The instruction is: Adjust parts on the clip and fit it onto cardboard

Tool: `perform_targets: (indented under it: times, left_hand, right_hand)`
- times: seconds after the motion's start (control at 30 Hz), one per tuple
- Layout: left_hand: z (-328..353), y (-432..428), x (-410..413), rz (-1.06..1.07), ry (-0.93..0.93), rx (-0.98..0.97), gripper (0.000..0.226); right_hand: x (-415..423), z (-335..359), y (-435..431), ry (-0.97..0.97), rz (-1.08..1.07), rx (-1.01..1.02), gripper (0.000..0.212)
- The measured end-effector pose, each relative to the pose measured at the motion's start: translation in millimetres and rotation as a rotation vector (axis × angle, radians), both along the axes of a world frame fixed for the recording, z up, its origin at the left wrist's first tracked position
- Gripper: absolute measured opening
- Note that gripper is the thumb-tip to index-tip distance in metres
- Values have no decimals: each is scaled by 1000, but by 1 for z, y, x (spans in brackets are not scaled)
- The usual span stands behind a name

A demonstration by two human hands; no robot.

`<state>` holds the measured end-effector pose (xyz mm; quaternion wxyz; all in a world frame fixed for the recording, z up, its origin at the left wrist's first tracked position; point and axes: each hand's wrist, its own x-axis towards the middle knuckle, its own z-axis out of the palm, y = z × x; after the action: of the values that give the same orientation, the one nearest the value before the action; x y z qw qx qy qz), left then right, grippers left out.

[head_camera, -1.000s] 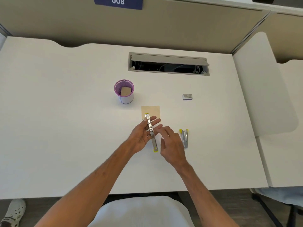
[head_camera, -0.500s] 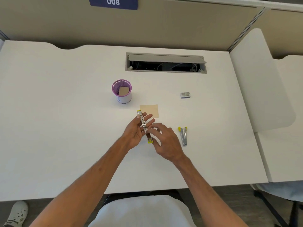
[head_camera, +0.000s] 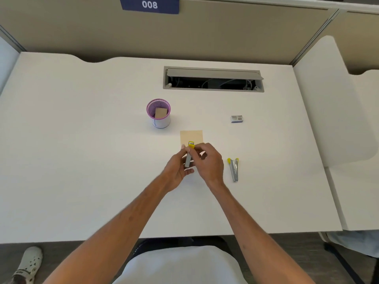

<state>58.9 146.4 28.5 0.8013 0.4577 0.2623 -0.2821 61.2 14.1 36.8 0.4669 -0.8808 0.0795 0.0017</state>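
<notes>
Both hands meet over the middle of the white table (head_camera: 82, 160), their grip clamped on a slim grey metal stapler part with a yellow tip (head_camera: 188, 154). The left hand (head_camera: 178, 170) curls its fingers round the lower length of the part and holds it nearly upright, yellow end pointing away from the person. The right hand (head_camera: 209, 160) pinches the yellow end between thumb and fingertips, though the exact contact is blurred and hard to make out. Just beyond the hands a small tan square of paper (head_camera: 191, 136) lies flat on the table, its near edge hidden by the yellow tip. To the right, near the right hand but apart from it, lies a second grey metal stapler piece with yellow ends (head_camera: 233, 169). Farther back on the left stands a purple mesh cup with a white base (head_camera: 158, 113), holding a tan card. A small grey staple box (head_camera: 236, 118) sits well to the right, and an open cable tray (head_camera: 213, 78) is set into the table's far side.
</notes>
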Motion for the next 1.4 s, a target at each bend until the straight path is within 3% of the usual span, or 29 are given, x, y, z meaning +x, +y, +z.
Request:
perform_targets:
  times: [0.17, 0.27, 0.37, 0.5, 0.67, 0.97, 1.13, 1.2, 1.4]
  left_hand:
    - [0, 7, -3, -44, -17, 77, 52]
    - [-1, 4, -7, -127, -59, 113, 58]
    - [-4, 1, -9, -174, -79, 216, 66]
    - [-7, 0, -10, -105, -55, 377, 71]
    - [-6, 2, -10, 32, -132, 164, 67]
    - [-10, -4, -11, 13, -142, 163, 50]
    - [-9, -4, -11, -10, -120, 145, 61]
    - [-10, -3, -10, -4, -106, 223, 56]
    - [-19, 14, -7, 77, -134, 627, 31]
  right_hand:
    - [4, 2, 10, 208, -82, 336, 78]
    - [4, -1, 11, 358, -46, 497, 51]
    - [2, -2, 11, 384, -29, 562, 30]
    - [0, -1, 9, 355, -86, 570, 21]
    - [-7, 3, 11, 378, -35, 719, 27]
    - [-12, -6, 15, 369, -16, 619, 22]
    - [-7, -8, 12, 393, -17, 565, 17]
    - [-2, -12, 12, 383, -19, 405, 19]
    - [5, -31, 10, 340, 25, -195, 53]
